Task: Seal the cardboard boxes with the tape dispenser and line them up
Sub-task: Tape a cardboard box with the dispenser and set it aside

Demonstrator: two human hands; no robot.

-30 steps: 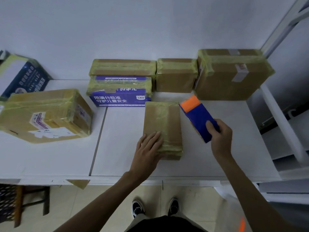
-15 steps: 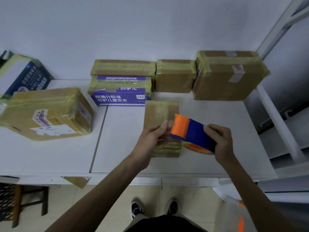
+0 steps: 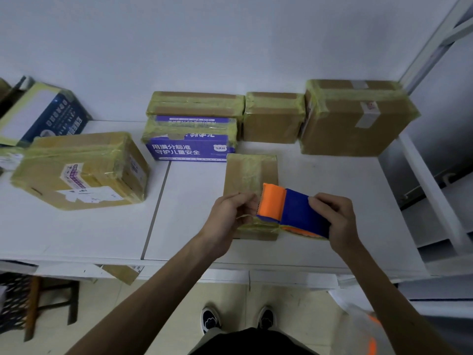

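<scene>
The tape dispenser (image 3: 289, 208) has come down from the right of the small box and across its near end, and the left hand (image 3: 227, 216), which was lying flat on the box lid a second ago, has lifted to meet it. Right now the right hand (image 3: 335, 216) is wrapping its fingers round the blue body of the dispenser, thumb on top, holding it tilted with the orange front pointing left. The left hand is curling in at that orange mouth, thumb and fingertips pinching what looks like the loose tape end (image 3: 245, 215), a thin pale strip running to the cutter.

Under both hands, at the centre of the frame, the small box (image 3: 249, 172) is lying flat on the white table (image 3: 320, 180), long side pointing away, yellowish tape already showing along its top and near end.

Working outward: the purple printed box (image 3: 190, 147) is sitting just up and left of it, nearly touching its far corner, with a flat taped box (image 3: 195, 103) right above it in the frame. To the right of those, a squarish brown box (image 3: 273, 119) and then a large brown box (image 3: 353, 119) are standing side by side along the wall. At the left, a big taped box (image 3: 79, 170) with labels is resting at an angle, and a dark blue box (image 3: 43, 111) is leaning in the upper left corner.
</scene>
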